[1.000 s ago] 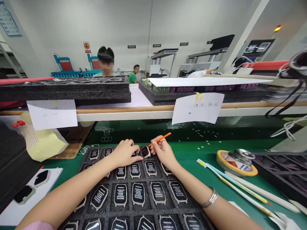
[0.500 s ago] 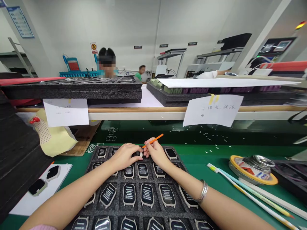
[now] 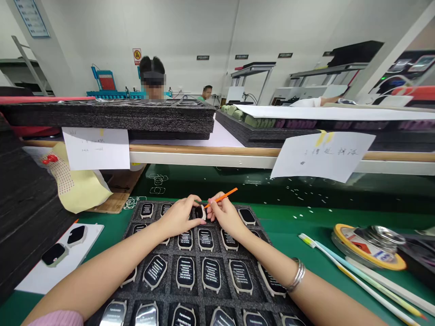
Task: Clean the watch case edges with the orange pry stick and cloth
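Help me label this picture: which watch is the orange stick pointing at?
The watch at the far row of the foam tray, between the left hand and the right hand. It alone has the tip of the orange stick at its edge.

A: Bearing surface?
B: Green tabletop (image 3: 285, 231).
A: Resting directly on it?
B: Black foam tray (image 3: 170, 277), centre; white sheet (image 3: 32, 281), left; toothbrush (image 3: 307, 240) and yellow-rimmed roll (image 3: 358, 246), right, near each other.

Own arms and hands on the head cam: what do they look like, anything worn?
Left hand and right hand are ungloved, forearms mostly bare. A pink, ribbed-looking sleeve shows on the left arm at the frame's bottom edge; none visible on the right. Shiny silver bangles circle the right forearm.
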The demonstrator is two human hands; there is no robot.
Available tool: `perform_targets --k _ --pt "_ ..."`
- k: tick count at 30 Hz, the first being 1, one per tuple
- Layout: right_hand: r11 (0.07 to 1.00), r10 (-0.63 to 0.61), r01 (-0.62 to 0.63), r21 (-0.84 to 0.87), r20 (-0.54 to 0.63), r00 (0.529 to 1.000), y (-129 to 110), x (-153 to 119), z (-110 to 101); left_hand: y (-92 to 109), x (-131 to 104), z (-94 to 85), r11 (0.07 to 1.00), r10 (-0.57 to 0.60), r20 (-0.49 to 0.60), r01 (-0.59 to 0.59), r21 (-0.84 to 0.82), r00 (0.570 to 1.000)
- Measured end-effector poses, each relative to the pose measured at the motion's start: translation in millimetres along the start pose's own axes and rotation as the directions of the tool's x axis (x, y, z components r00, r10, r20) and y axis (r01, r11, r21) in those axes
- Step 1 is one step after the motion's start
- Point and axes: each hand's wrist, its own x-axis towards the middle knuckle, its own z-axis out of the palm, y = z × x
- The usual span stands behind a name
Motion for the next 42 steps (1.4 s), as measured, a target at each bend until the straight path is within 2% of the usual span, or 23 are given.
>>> perform_targets --k 4,6,11,15,20,23,31,42 --pt "1.0 0.003 -0.003 -0.012 -0.004 1.0 1 0 0 -5 -3 -8.4 0.989 -0.038 -0.065 0.047 0.137 0.997" --pt "1.0 0.01 -0.01 -0.019 -0.006 1.0 1 1 0 -9 -5 -14.0 0.982 -0.042 -0.052 0.051 0.183 0.998" --pt "1.0 0.015 -0.016 -0.019 -0.032 0.999 -6 8 -1 -17 -17 -29.5 0.975 0.037 0.019 -0.041 0.217 0.999" --pt "1.0 0.011 -0.01 0.017 -0.006 1.0 -15 17 14 -21 -29 -36.5 0.977 0.111 0.034 -0.116 0.179 0.993" --pt "0.997 0.044 -0.048 0.066 0.067 0.997 -15 20 45 -28 -36 -34.9 0.982 0.145 0.023 -0.147 0.121 0.989" --pt "0.995 0.06 -0.065 0.081 0.069 0.996 -9 17 55 -30 -36 -34.4 0.986 0.141 0.012 -0.141 0.086 0.99" --pt "0.994 0.042 -0.049 0.095 0.078 0.996 1 12 54 -30 -36 -30.9 0.999 -0.007 -0.056 0.005 -0.034 0.998" --pt "0.998 -0.003 0.0 0.055 0.064 0.998 -1 8 54 -31 -35 -27.8 1.0 -0.02 -0.05 0.021 0.016 0.999"
